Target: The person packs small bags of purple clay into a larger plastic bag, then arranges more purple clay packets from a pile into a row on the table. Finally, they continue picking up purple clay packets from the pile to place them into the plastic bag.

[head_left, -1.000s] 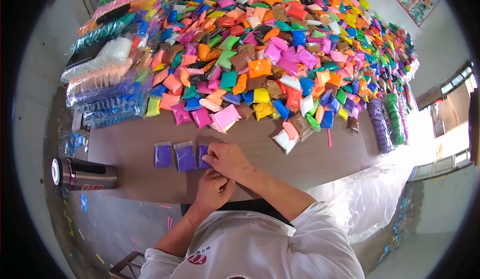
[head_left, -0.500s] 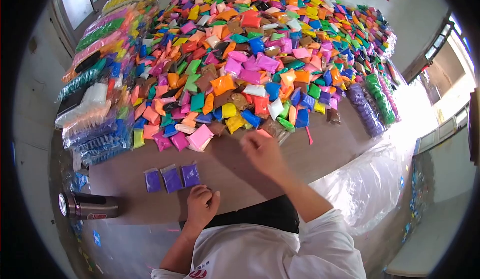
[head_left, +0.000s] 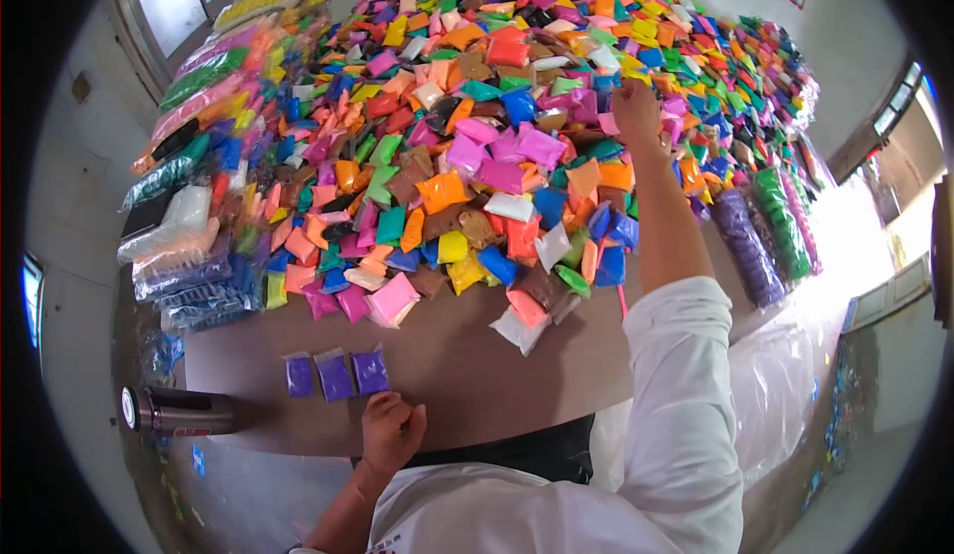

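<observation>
My left hand (head_left: 392,429) rests as a loose fist at the table's near edge, with nothing visible in it. Just beyond its knuckles, three flat purple packets lie in a row: a left one (head_left: 299,376), a middle one (head_left: 335,374) and a right one (head_left: 371,370). My right arm stretches far forward over a big heap of coloured packets (head_left: 477,191). The right hand (head_left: 637,112) is among them on the heap's right side, fingers curled downward. A pinkish-purple packet (head_left: 608,123) is beside its fingertips; whatever the fingers grip is hidden.
Clear bags of sorted packets (head_left: 184,216) are stacked along the left. Rolled bags of purple (head_left: 747,246) and green packets (head_left: 781,221) lie at the right. A steel thermos (head_left: 179,411) lies at the table's left corner. Clear plastic sheeting (head_left: 770,405) hangs at the right.
My right hand has moved forward and right, from the heap's front edge deep into its right side. A whitish packet and a pink one now show at the front edge. The left hand stays curled.
</observation>
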Tool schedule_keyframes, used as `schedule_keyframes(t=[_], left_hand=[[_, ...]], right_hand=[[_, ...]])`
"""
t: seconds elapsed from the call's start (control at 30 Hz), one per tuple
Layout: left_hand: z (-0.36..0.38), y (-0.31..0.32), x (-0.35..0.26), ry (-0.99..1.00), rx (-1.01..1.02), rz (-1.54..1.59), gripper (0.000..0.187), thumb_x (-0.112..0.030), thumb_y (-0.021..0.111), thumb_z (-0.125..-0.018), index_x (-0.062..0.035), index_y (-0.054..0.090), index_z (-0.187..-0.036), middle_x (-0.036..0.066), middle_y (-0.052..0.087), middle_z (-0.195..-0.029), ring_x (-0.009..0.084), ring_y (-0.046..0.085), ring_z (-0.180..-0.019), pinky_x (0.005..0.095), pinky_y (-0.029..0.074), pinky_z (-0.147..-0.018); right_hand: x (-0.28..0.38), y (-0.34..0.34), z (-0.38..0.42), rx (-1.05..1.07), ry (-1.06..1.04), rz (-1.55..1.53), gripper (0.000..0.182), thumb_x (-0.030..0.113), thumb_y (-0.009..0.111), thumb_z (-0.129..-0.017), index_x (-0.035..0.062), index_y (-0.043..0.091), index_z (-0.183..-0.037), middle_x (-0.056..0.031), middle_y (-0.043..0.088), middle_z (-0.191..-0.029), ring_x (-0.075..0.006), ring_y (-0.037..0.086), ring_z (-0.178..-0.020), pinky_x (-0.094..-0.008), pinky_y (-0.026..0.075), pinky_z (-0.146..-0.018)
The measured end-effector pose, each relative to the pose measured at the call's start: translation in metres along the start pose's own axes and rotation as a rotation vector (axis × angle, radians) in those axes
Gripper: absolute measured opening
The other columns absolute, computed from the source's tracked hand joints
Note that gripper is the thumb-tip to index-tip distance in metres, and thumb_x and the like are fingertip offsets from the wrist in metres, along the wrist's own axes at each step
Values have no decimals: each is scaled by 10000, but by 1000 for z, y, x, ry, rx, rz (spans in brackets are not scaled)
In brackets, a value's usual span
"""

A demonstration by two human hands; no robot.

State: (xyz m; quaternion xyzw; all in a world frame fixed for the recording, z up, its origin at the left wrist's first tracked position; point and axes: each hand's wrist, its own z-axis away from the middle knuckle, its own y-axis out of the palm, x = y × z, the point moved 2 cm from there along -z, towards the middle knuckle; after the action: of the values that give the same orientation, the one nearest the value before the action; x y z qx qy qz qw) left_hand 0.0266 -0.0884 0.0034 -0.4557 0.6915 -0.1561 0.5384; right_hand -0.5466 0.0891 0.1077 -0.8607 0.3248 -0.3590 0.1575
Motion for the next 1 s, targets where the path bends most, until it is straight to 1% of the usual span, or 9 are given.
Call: schedule_keyframes(t=[0.2,0.33,0.47,0.53,0.6,0.7,0.73,0.8,1.0], left_hand=[[-2,-1,-3,-20,-16,6,324,-18,734,-761,-73,486,-559,95,545,-558,318,571,-572,419,532,-749],[-2,1,0,-11,-31,16,303,-24,736,-765,-69,506,-573,90,552,-564,320,580,-587,414,532,-750],[-2,-2,-1,-24,-37,38,297,-43,736,-779,-64,515,-581,98,550,-577,324,594,-627,406,523,-775],[-3,-5,-2,-23,-18,36,306,-70,733,-794,-61,513,-582,104,540,-581,323,594,-643,408,513,-780],[-5,-4,0,-16,-3,42,316,-82,728,-803,-59,507,-578,103,522,-578,322,586,-646,405,508,-784],[-3,-5,2,-13,23,67,329,-80,719,-807,-57,493,-569,96,488,-565,321,569,-636,399,502,-778],[-4,-6,2,-9,30,81,334,-83,718,-811,-56,490,-568,97,481,-562,322,567,-636,400,497,-769],[-4,-8,4,0,42,117,350,-115,710,-833,-53,489,-569,103,479,-565,324,562,-635,405,486,-755],[1,-14,9,-76,53,262,397,-220,675,-896,-47,508,-580,120,490,-600,333,560,-673,422,457,-733]], right_hand=[[-12,35,-11,301,152,227,400,286,663,-809,6,688,-1093,-282,674,-1076,-439,639,-1050,-482,520,-917],[-27,20,-10,232,57,62,358,286,674,-818,54,725,-1086,-256,694,-1034,-425,650,-1027,-460,516,-912],[22,-44,39,125,217,-540,339,213,657,-906,-2,636,-1167,-83,681,-909,-183,644,-760,-300,518,-705],[48,-67,89,273,309,-854,274,187,638,-935,17,590,-1144,-11,607,-905,-83,566,-738,-235,483,-670],[90,-93,147,477,447,-710,181,159,629,-937,55,585,-1078,-7,607,-922,-86,573,-770,-238,483,-685],[139,-105,233,663,619,-1165,341,127,601,-960,7,573,-1278,-34,651,-1000,-124,621,-827,-259,508,-721],[149,-107,259,720,741,-1112,284,120,584,-979,4,594,-1238,-35,657,-969,-134,622,-820,-269,512,-723],[177,-110,298,838,761,-1107,165,100,599,-979,3,643,-1104,-28,643,-850,-111,599,-766,-265,502,-696],[205,-114,368,1384,476,-884,186,154,637,-956,24,649,-1089,-11,607,-829,-68,522,-731,-262,443,-626]])
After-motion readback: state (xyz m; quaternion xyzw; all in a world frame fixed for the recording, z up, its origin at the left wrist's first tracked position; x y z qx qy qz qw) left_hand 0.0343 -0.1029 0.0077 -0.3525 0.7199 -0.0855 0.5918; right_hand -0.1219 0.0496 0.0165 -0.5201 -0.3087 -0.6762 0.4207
